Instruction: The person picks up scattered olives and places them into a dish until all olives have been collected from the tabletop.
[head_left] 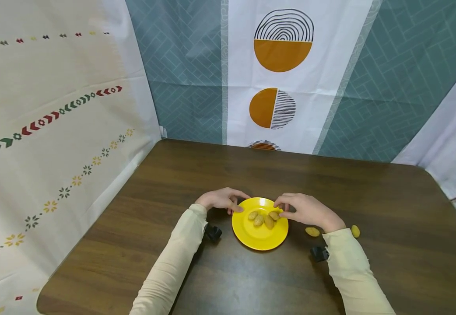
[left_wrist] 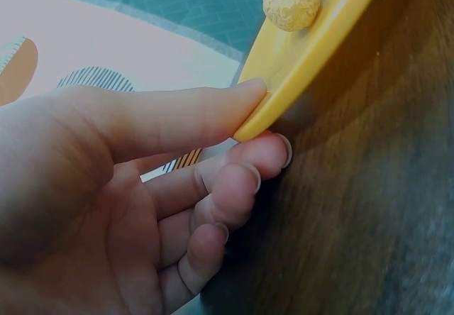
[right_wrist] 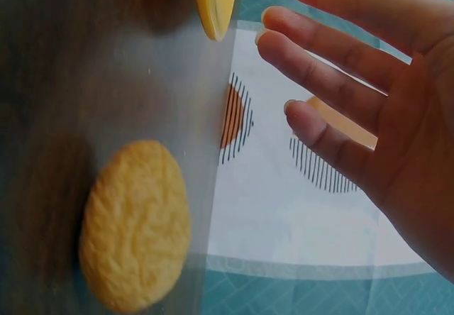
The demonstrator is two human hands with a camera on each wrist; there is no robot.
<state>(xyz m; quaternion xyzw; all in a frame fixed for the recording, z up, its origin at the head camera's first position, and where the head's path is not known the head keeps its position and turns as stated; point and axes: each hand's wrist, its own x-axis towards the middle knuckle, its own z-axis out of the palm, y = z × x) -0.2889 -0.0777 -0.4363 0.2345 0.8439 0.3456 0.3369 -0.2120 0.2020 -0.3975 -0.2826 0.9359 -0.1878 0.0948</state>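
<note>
A yellow plate (head_left: 251,238) lies on the table with several wrinkled, yellowish oval pieces (head_left: 258,220) grouped on it, resembling small nuts or fruits. My left hand (head_left: 222,199) pinches the plate's left rim, thumb on top and fingers beneath, as the left wrist view shows. That edge looks raised a little off the wood. Over the plate's right side hovers my right hand (head_left: 306,209), its fingers loosely extended and spread. Its thumb tip is right beside the rightmost piece (head_left: 274,215); the right wrist view leaves the thumb out.
Two more oval pieces rest on the brown table (head_left: 141,245) to the right: one (head_left: 312,232) below my right hand, another (head_left: 355,231) just beyond the right wrist. Patterned cloths (head_left: 188,78) hang behind the table and along its left side.
</note>
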